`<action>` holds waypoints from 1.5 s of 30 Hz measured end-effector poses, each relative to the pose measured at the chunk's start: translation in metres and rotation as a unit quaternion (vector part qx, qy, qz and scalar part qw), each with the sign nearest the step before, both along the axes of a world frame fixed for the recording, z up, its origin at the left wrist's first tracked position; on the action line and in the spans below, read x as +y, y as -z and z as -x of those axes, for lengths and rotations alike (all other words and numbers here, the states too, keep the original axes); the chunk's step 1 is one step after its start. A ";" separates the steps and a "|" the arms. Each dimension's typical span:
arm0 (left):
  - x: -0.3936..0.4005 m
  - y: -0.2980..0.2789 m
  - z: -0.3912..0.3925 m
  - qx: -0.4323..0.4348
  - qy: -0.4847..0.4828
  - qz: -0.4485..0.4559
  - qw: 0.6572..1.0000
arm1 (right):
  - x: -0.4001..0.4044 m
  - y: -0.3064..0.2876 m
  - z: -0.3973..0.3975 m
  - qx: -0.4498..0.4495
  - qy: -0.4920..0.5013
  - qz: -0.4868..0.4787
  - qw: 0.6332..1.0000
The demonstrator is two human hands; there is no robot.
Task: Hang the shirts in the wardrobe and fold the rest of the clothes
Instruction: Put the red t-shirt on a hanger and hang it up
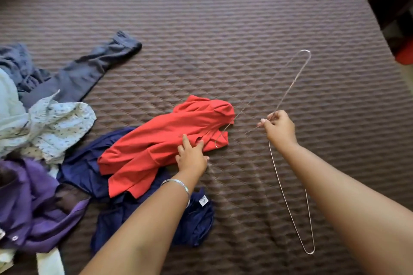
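bed [223,18] with a brown quilted cover carries everything. head view only; no wardrobe in sight.

right hand [279,127]: fingers pinched round a thin wire hanger [288,94], held up over the right half of the bed. one end of the hanger points toward the far edge, the other loop hangs down beside the right forearm toward the near edge. its hook reaches left and sits at the edge of the red shirt [165,140].

left hand [192,156]: fingers fairly straight, lying on the near right part of the red shirt, touching the cloth. whether it has a fold pinched, cannot tell. silver bangle [178,185] on that wrist.

red shirt: crumpled, about mid-bed, partly on top of a dark blue garment [190,219] that spreads toward the near edge.

rest of the pile, along the left edge:
- purple shirt [33,207], near left corner, bunched
- white printed shirt [58,123], crumpled
- grey-blue trousers [89,69], one leg stretched toward mid-bed
- pale garment [9,100] at the very edge, mostly cut off by the frame

progress, as judged: early. nothing in view is folded, nothing is on a hanger yet. step in hand looks like getting the red shirt onto the wire hanger. still left: threading that shirt, carrying it to the wardrobe, the same for the other shirts, then folding the trousers and whatever is not a shirt. the crumpled shirt will likely need opening out at the collar first.
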State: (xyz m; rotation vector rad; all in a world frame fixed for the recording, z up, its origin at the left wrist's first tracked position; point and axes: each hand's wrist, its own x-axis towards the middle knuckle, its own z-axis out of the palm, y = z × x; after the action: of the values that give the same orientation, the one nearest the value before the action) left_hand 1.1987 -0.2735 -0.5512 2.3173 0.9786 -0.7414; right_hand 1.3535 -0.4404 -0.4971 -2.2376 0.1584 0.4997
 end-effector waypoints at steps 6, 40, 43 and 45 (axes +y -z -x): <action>0.007 0.022 -0.004 -0.058 -0.047 -0.071 0.995 | -0.004 0.015 0.007 0.026 0.143 -0.066 0.987; 0.043 -0.133 0.101 -0.361 -0.007 0.065 0.930 | 0.106 -0.093 0.239 0.468 -0.009 -0.246 0.849; 0.046 -0.150 0.113 -0.374 -0.020 0.064 0.925 | 0.112 -0.103 0.252 0.499 -0.001 -0.212 0.840; 0.049 -0.162 0.122 -0.391 -0.044 0.036 0.918 | 0.117 -0.111 0.259 0.493 -0.043 -0.179 0.851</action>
State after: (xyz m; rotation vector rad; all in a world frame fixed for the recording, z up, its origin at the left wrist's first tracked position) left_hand 1.0765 -0.2245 -0.3896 2.1711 0.6471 0.2041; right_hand 1.0948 -0.3236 -0.3856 -1.4406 0.4451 1.5579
